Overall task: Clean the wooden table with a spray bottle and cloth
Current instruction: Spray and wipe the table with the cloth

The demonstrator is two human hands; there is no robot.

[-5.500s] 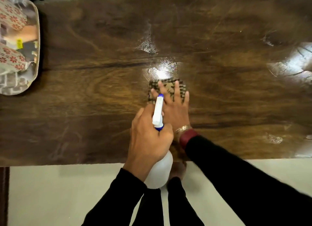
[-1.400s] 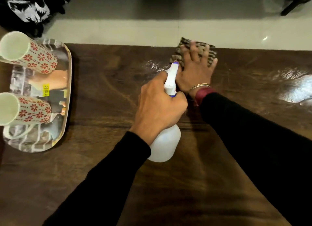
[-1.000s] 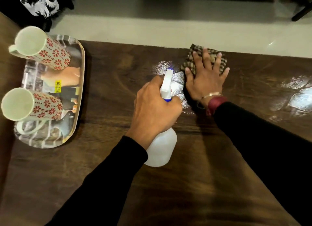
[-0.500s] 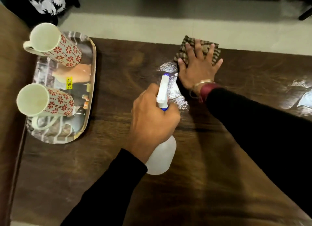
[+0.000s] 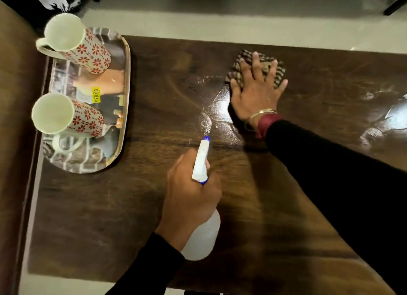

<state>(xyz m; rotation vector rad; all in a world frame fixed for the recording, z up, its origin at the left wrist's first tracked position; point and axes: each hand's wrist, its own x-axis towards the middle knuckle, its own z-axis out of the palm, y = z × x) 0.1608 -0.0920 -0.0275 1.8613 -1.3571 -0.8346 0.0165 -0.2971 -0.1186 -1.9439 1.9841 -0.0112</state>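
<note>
The left hand (image 5: 191,191) has drawn the spray bottle (image 5: 204,235) back toward the near edge, away from the wet patch, while the right hand (image 5: 256,94) has slid the cloth (image 5: 278,73) a little in from the far edge. The dark wooden surface (image 5: 99,217) fills most of the view, with a wet sheen (image 5: 220,109) glinting just left of the right wrist. The right arm, in a black sleeve, reaches diagonally across from the lower right. A shiny tray (image 5: 88,161) sits at the left end, carrying two flowered mugs (image 5: 77,46) lying on their sides. The left hand is held above the surface, its fingers (image 5: 211,184) curled tight round the bottle's neck, with the nozzle pointing toward the far edge. The right hand lies palm down with its fingers (image 5: 255,60) straight and spread, pressing the checked cloth flat near the far edge; a thin bangle (image 5: 259,114) circles that wrist.
</note>
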